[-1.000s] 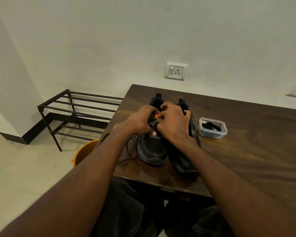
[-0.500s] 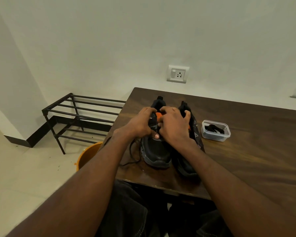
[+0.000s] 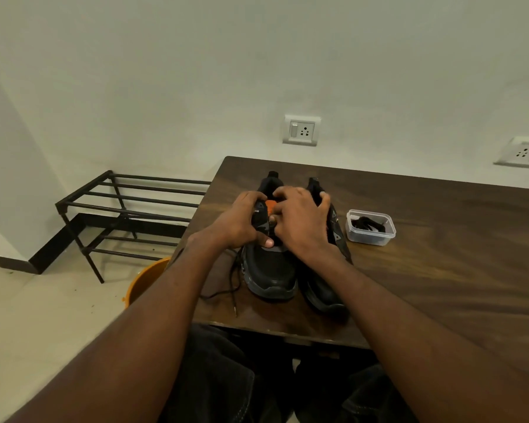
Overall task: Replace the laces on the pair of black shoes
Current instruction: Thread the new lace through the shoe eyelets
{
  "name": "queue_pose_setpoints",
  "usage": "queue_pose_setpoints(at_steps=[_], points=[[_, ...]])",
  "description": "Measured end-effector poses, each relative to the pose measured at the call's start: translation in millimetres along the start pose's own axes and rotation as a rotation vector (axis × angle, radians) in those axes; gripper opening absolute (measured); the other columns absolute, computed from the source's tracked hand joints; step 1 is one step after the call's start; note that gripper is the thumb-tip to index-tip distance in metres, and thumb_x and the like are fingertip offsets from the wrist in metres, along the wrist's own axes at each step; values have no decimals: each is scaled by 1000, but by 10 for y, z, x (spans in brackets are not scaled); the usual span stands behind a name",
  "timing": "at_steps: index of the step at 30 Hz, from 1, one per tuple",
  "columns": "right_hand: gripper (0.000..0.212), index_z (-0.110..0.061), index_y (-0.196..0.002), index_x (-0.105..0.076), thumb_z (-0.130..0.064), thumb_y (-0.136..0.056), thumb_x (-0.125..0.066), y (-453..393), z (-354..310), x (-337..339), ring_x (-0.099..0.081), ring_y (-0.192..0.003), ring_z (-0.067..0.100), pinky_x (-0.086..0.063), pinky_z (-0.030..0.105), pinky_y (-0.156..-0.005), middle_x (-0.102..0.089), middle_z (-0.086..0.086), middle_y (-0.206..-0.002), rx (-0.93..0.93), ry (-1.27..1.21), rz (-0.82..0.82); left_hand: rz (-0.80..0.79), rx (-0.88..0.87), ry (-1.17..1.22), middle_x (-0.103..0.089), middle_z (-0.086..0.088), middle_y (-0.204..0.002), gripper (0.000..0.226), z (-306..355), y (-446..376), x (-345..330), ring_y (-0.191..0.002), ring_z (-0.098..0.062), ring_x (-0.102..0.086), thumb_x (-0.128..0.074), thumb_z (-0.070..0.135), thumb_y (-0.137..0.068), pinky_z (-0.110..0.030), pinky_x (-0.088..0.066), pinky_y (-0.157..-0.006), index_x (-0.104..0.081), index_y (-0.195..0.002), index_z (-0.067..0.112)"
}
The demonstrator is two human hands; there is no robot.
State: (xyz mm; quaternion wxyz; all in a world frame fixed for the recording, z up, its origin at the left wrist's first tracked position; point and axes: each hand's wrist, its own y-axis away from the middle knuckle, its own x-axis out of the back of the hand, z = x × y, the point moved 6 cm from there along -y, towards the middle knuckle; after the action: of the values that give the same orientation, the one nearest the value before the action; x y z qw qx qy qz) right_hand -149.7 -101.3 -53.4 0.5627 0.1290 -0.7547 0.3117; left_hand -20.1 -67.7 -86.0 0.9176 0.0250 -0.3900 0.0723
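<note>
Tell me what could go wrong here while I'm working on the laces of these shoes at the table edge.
1. The loose lace trails toward the table edge; a forearm could snag it or drag it off.
2. Both hands work on the left shoe, which sits near the front edge, so a hard tug might slide it toward your lap.
3. The right hand lies across the right shoe, near the plastic container, and could knock it.

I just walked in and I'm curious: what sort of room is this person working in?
Probably a plain room in a home, perhaps near an entryway. A metal shoe rack stands on the tiled floor, a wooden table sits against a bare wall with a socket, and an orange bucket is beside it.
</note>
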Motion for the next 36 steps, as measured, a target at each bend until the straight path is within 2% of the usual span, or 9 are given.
queue_pose_setpoints(at_steps=[3,5,12,14,19,23,28,33,36], points=[[13,-28,-91,-80,-20,-83,-75,79,116,374,-56,-115,15,-28,56,-115,-62,-9,-118,-135,-156,407,-7,8,9,-33,0,-153,106,2,-7,10,-131,-17,-42,-96,16,-67,-28,-42,-102,-34,-153,19],[17,-24,-101,-76,-22,-87,-66,147,95,529,-55,-118,17,-33,56,-112,-58,-4,-124,-130,-141,584,-9,19,17,-32,1,-154,107,1,-2,21,-135,-20,-43,-96,17,-67,-33,-45,-106,-33,-153,20],[26,-31,-115,-75,-37,-90,-72,-5,-1,-138,-20,-155,25,-10,70,-118,-28,-6,-166,28,101,-110,1,9,-1,-34,0,-154,109,-3,-3,3,-138,-22,-42,-97,18,-65,-36,-44,-110,-33,-153,19],[19,-33,-107,-78,-30,-89,-72,13,14,-76,-35,-147,21,-11,67,-120,-48,-8,-153,14,54,-42,2,13,1,-33,-1,-154,109,-4,-11,3,-137,-23,-42,-97,18,-65,-33,-43,-109,-33,-153,18],[14,-22,-96,-76,-15,-86,-68,169,139,496,-59,-109,17,-34,60,-111,-61,-3,-115,-155,-252,624,7,24,9,-32,1,-154,106,-19,-14,35,-127,-14,-41,-96,20,-67,-31,-43,-105,-34,-152,19],[50,-22,-138,-58,-29,-90,-68,53,36,280,-33,-149,25,-22,65,-119,-34,4,-159,-20,73,325,15,8,4,-34,1,-152,106,-38,9,40,-128,-14,-42,-97,24,-66,-33,-44,-106,-34,-151,19],[37,-32,-127,-70,-38,-91,-72,7,-36,-166,-13,-158,25,-7,70,-119,-23,-5,-169,109,84,-74,35,-27,-44,-37,0,-147,105,-35,-16,40,-126,-15,-44,-98,26,-62,-30,-43,-102,-37,-148,19],[15,-28,-98,-79,-19,-87,-74,-81,111,-30,-48,-130,15,-18,59,-120,-55,-8,-135,-36,-83,105,37,-11,-41,-37,8,-132,98,-32,-21,49,-117,-16,-47,-100,30,-60,-30,-45,-91,-41,-138,22],[14,-25,-90,-74,-11,-90,-69,-85,316,37,-57,-105,12,-35,48,-112,-57,-5,-119,-346,-373,257,37,-1,-30,-36,9,-129,94,-21,-17,50,-115,-16,-47,-100,29,-60,-29,-43,-88,-43,-135,23]])
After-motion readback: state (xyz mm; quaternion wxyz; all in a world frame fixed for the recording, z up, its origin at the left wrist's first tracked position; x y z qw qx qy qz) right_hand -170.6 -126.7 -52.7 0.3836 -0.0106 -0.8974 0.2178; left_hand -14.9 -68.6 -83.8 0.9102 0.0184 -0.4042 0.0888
